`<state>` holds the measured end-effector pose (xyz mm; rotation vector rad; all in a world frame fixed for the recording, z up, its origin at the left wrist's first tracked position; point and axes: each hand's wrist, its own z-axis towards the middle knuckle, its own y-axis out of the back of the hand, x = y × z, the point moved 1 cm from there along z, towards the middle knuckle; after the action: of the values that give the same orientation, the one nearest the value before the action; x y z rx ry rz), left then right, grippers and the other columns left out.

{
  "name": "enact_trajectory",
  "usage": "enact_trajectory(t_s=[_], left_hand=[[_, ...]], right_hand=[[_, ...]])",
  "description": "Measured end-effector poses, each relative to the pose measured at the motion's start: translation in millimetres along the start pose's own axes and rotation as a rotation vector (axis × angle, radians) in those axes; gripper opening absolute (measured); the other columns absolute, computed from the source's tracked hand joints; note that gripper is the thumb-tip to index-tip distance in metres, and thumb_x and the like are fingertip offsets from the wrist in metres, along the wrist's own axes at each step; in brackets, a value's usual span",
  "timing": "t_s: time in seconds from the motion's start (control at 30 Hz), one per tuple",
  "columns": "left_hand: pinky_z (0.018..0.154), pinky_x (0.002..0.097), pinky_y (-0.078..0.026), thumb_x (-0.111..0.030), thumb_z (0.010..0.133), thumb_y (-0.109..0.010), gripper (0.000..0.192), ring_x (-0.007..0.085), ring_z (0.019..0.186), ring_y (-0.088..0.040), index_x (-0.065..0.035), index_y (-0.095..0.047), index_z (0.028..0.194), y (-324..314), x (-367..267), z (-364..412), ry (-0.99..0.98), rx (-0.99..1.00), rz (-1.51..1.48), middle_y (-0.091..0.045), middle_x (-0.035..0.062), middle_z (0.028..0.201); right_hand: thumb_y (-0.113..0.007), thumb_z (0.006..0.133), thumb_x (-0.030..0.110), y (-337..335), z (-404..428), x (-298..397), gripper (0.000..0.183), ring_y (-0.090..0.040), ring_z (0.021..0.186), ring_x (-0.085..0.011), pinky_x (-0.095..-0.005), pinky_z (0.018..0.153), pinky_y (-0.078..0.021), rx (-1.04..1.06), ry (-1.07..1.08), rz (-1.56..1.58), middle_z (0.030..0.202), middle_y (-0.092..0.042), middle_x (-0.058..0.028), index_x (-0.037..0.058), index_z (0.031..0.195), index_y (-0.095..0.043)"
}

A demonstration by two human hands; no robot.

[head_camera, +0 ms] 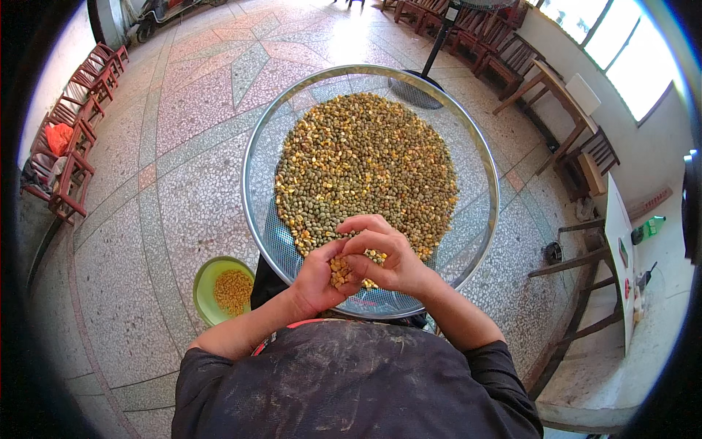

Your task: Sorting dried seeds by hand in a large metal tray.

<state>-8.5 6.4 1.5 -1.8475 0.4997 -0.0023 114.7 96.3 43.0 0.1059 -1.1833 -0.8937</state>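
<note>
A round metal mesh sieve (490, 159) lies before me, across my lap as far as I can see. On its mesh spreads a wide layer of greenish-brown beans or seeds (373, 142) mixed with yellow kernels. My left hand (321, 282) is cupped over the near part of the sieve and holds a small heap of yellow kernels (339, 271). Just above that palm is my right hand (397, 258), fingers curled and thumb tip at the heap. Whether anything is pinched between its fingertips is hidden. To the left, a green bowl (204, 291) holds more yellow kernels (233, 291).
A pedestal fan (436, 46) stands on the terrazzo floor (192, 175) beyond the sieve. Wooden chairs (82, 123) line the left wall, one bearing a red plastic bag (58, 138). At right are a wooden bench (567, 99) and a green bottle (649, 230).
</note>
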Motion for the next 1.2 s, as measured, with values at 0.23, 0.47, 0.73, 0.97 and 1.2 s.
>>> enact_trajectory(t_s=[0.23, 0.47, 0.73, 0.97, 1.2], left_hand=[[0.042, 0.023, -0.035, -0.028, 0.096, -0.038, 0.027, 0.0144, 0.058, -0.047, -0.0052, -0.053, 0.092, 3, -1, 0, 0.054, 0.063, -0.067, -0.052, 0.0058, 0.078], [0.042, 0.0232, -0.032, -0.025, 0.095, -0.041, 0.024, 0.0119, 0.057, -0.044, -0.0061, -0.054, 0.09, 5, 0, 4, 0.063, 0.058, -0.058, -0.049, 0.0035, 0.074], [0.041, 0.0232, -0.032, -0.025, 0.095, -0.041, 0.024, 0.0117, 0.056, -0.044, -0.0055, -0.054, 0.09, 8, 1, 4, 0.072, 0.053, -0.089, -0.049, 0.0037, 0.074], [0.041, 0.0233, -0.032, -0.024, 0.095, -0.04, 0.025, 0.0122, 0.056, -0.044, -0.0046, -0.055, 0.089, 8, 0, 3, 0.06, 0.04, -0.077, -0.049, 0.0041, 0.074], [0.04, 0.0234, -0.032, -0.024, 0.095, -0.04, 0.025, 0.0129, 0.056, -0.045, -0.0045, -0.055, 0.089, 8, 1, 4, 0.055, 0.039, -0.071, -0.05, 0.0044, 0.074]], right_hand=[[-0.064, 0.077, 0.004, 58, 0, -13, 0.007, -0.06, 0.093, -0.0226, -0.0334, 0.081, -0.0455, -0.121, -0.286, -0.293, 0.094, -0.063, -0.01, 0.0033, 0.084, -0.063], [-0.058, 0.075, 0.012, 58, -32, -57, 0.011, -0.056, 0.083, -0.0287, -0.0393, 0.077, -0.0455, 0.072, -0.315, -0.738, 0.078, -0.059, -0.0107, 0.0068, 0.079, -0.066], [-0.059, 0.074, 0.016, 43, -33, -58, 0.018, -0.054, 0.091, -0.0294, -0.0407, 0.08, -0.043, 0.175, -0.388, -0.893, 0.088, -0.057, -0.0122, 0.0085, 0.088, -0.066], [-0.059, 0.074, 0.018, 35, -32, -64, 0.019, -0.054, 0.091, -0.0302, -0.0428, 0.079, -0.0428, 0.192, -0.373, -0.956, 0.089, -0.057, -0.0138, 0.0047, 0.087, -0.062], [-0.059, 0.074, 0.018, 34, -32, -68, 0.018, -0.055, 0.089, -0.0299, -0.0427, 0.078, -0.0427, 0.187, -0.366, -0.947, 0.087, -0.056, -0.0138, 0.0047, 0.087, -0.062]])
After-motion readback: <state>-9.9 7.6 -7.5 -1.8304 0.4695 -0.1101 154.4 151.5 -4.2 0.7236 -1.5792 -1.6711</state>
